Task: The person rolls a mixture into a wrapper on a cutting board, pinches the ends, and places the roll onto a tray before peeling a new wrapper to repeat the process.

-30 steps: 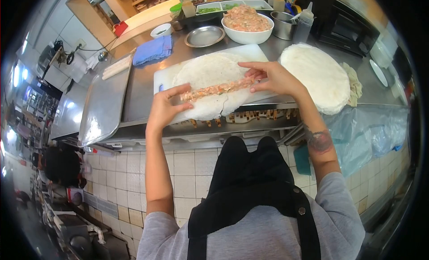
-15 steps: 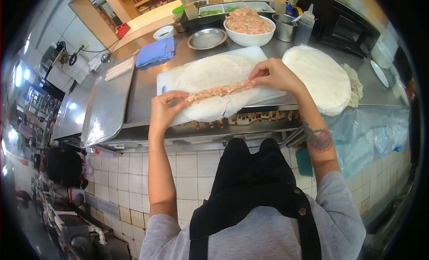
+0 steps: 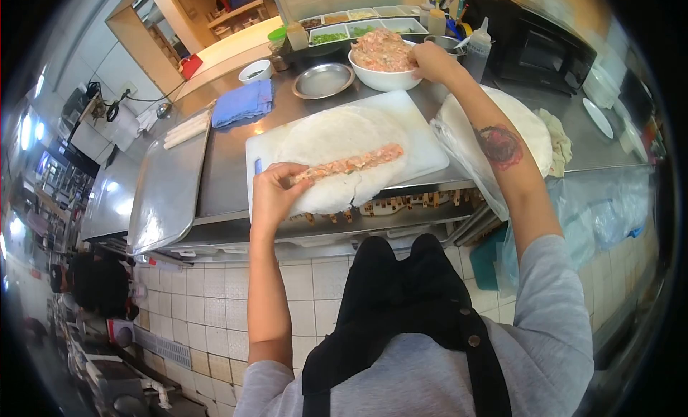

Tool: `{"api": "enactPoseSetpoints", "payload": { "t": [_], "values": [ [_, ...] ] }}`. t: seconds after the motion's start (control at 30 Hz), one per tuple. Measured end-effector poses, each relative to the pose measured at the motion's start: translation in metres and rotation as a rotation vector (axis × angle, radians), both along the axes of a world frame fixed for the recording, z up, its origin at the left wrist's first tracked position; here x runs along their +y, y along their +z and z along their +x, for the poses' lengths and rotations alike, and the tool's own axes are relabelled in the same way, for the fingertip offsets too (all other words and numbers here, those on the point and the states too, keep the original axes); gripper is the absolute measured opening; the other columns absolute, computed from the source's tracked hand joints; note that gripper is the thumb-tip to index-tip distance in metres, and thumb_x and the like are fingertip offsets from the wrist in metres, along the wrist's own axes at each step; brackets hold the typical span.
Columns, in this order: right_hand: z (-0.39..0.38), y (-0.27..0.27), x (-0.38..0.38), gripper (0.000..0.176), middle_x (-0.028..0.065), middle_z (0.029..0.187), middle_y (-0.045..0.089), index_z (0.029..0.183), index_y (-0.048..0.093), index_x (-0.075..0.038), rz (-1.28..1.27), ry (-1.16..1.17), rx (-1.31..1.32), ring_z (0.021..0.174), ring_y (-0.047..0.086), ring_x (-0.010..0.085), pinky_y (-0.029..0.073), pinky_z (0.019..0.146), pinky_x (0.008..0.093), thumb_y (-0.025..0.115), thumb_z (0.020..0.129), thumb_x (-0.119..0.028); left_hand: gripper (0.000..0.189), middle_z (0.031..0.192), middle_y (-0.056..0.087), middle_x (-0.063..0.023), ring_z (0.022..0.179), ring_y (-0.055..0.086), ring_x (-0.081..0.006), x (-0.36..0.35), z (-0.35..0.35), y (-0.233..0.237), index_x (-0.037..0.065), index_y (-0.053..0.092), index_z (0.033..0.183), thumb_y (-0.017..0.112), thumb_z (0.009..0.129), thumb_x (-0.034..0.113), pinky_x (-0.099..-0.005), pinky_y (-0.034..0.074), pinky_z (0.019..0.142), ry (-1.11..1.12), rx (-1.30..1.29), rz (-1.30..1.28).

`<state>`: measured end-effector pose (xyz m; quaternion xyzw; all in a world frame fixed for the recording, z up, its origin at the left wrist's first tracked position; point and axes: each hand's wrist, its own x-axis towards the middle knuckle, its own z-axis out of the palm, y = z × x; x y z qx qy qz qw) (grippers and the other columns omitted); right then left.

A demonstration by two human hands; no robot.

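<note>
Filling strip (image 3: pixel 351 164) lying across a round white wrapper (image 3: pixel 344 130), smack on top of the cutting board (image 3: pixel 432 153), wrapper cracked at 1 spot along the near edge! Over to the left hand (image 3: pixel 278 191), at the board's left end: thumb and fingers pinching the strip's left tip. Right hand (image 3: pixel 435 62) out beyond the board, fingers curled against the meat mound (image 3: pixel 380 50) in the white bowl (image 3: pixel 383 80); impossible to tell whether gripping any. Blue cloth (image 3: pixel 244 103) beyond the board's left corner, metal tray (image 3: pixel 168 180) off to the board's left, wrapper stack (image 3: pixel 536 130) just right of the board, partly hidden!
</note>
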<state>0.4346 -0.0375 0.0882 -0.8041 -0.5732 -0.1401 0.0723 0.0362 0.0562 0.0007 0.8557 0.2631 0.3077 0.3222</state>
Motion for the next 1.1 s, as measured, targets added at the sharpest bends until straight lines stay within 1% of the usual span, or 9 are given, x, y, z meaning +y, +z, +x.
{"api": "enactPoseSetpoints", "payload": {
  "t": [0.27,0.43,0.5,0.6,0.77,0.83,0.9,1.03,1.1],
  "values": [
    [0.006,-0.001,0.001,0.029,0.0174,0.092,0.07,0.09,0.071,-0.002,-0.088,0.068,0.05,0.09,0.067,0.0334,0.054,0.08,0.0391,0.08,0.063,-0.006,0.044,0.111,0.07,-0.0096,0.111,0.06,-0.0182,-0.005,-0.006,0.009,0.001,0.069,0.112,0.08,0.069,0.001,-0.0326,0.043,0.1,-0.001,-0.132,-0.018],
    [0.004,0.009,0.004,0.027,0.017,0.086,0.069,0.087,0.069,0.0,-0.055,0.192,0.081,0.082,0.066,0.0316,0.052,0.074,0.0385,0.078,0.062,-0.003,0.041,0.113,0.069,-0.0118,0.111,0.061,-0.0198,0.008,-0.008,0.0,-0.002,0.068,0.112,0.077,0.072,-0.001,-0.033,0.043,0.102,-0.072,-0.255,-0.107],
    [-0.001,0.007,0.003,0.022,0.0141,0.071,0.06,0.078,0.059,0.004,0.076,0.288,0.192,0.066,0.057,0.0267,0.047,0.065,0.0358,0.075,0.064,0.0,0.038,0.113,0.069,-0.0132,0.111,0.062,-0.0208,0.012,-0.008,-0.002,-0.003,0.068,0.111,0.077,0.074,0.0,-0.0331,0.043,0.102,-0.113,-0.314,-0.164],
    [-0.008,-0.002,0.009,0.024,0.0137,0.067,0.057,0.078,0.058,0.004,0.042,0.361,0.179,0.064,0.054,0.0257,0.046,0.063,0.035,0.076,0.063,0.0,0.027,0.115,0.067,-0.0164,0.113,0.06,-0.0218,0.011,-0.009,0.0,-0.007,0.065,0.111,0.064,0.084,-0.006,-0.0331,0.043,0.102,-0.128,-0.46,-0.333],
    [-0.01,0.005,0.02,0.025,0.015,0.067,0.057,0.08,0.059,0.004,-0.018,0.302,0.116,0.064,0.056,0.0257,0.046,0.063,0.0352,0.075,0.062,0.0,0.027,0.114,0.067,-0.0162,0.113,0.061,-0.0208,0.009,-0.011,0.0,-0.007,0.065,0.113,0.061,0.086,-0.006,-0.0316,0.044,0.101,-0.059,-0.493,-0.372],
    [-0.011,0.009,0.021,0.025,0.0161,0.069,0.058,0.079,0.058,0.004,0.074,0.281,0.085,0.064,0.057,0.0268,0.046,0.063,0.0359,0.075,0.06,-0.001,0.027,0.114,0.067,-0.0163,0.113,0.061,-0.0207,0.01,-0.011,0.0,-0.007,0.064,0.113,0.061,0.087,-0.006,-0.0312,0.044,0.1,-0.056,-0.498,-0.372],
    [-0.027,0.021,0.024,0.024,0.0153,0.074,0.063,0.084,0.062,0.004,-0.008,0.201,0.046,0.065,0.059,0.025,0.048,0.065,0.0341,0.073,0.065,-0.003,0.027,0.114,0.067,-0.0157,0.112,0.061,-0.0207,0.011,-0.01,-0.002,-0.007,0.064,0.114,0.06,0.087,-0.005,-0.0311,0.044,0.099,-0.059,-0.531,-0.376],
    [-0.134,0.011,0.002,0.027,0.0129,0.088,0.072,0.105,0.069,0.002,0.028,0.625,0.719,0.073,0.068,0.0205,0.053,0.07,0.0314,0.066,0.079,-0.006,0.028,0.114,0.067,-0.0157,0.113,0.061,-0.0211,0.008,-0.008,-0.002,-0.007,0.063,0.115,0.06,0.087,-0.005,-0.0312,0.044,0.1,-0.058,-0.542,-0.385],
    [-0.187,0.006,-0.009,0.021,0.0149,0.084,0.072,0.097,0.072,0.002,-0.011,0.687,0.696,0.071,0.069,0.0229,0.054,0.068,0.0325,0.067,0.077,-0.004,0.028,0.111,0.069,-0.0136,0.11,0.063,-0.0188,0.007,-0.006,-0.004,-0.004,0.066,0.113,0.064,0.084,-0.002,-0.0306,0.045,0.098,-0.06,-0.502,-0.304]
  ]
}}
